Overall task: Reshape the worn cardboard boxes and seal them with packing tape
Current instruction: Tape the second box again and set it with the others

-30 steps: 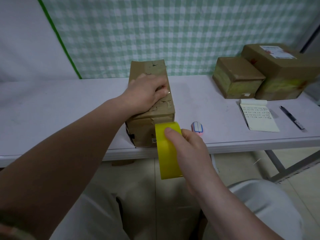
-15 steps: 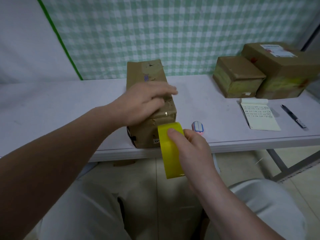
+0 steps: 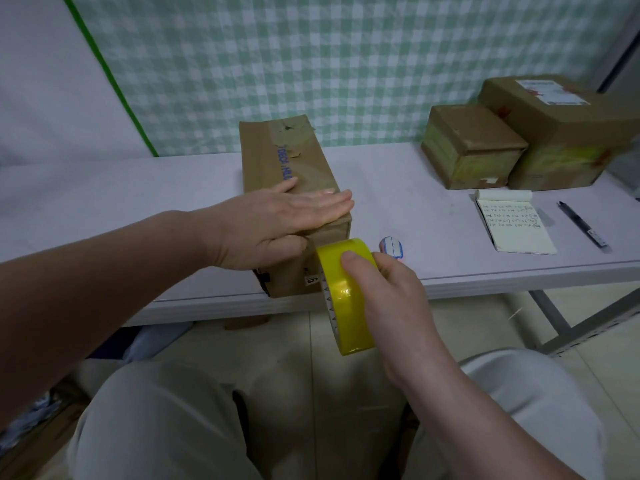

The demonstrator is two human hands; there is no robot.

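Flat left hand (image 3: 277,220) on a worn long box (image 3: 287,157); right hand (image 3: 391,299) grips one yellow tape roll (image 3: 346,292).
Three brown cardboard boxes stand on the smooth pale table (image 3: 104,202). The long box, creased and with old glossy tape, lies at the near edge under straight, pressing fingers. The right thumb clamps the shiny roll at 5 o'clock from it; the other fingers are hidden. At 2 o'clock: a small box (image 3: 471,143), a bigger box (image 3: 561,133), one notepad (image 3: 512,223), one pen (image 3: 583,228).

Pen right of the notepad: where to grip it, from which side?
Pinch the pen mid-barrel from straight above, fingers across its thin width. It lies flat on the table, angled, apart from the notepad, so both long sides look free.
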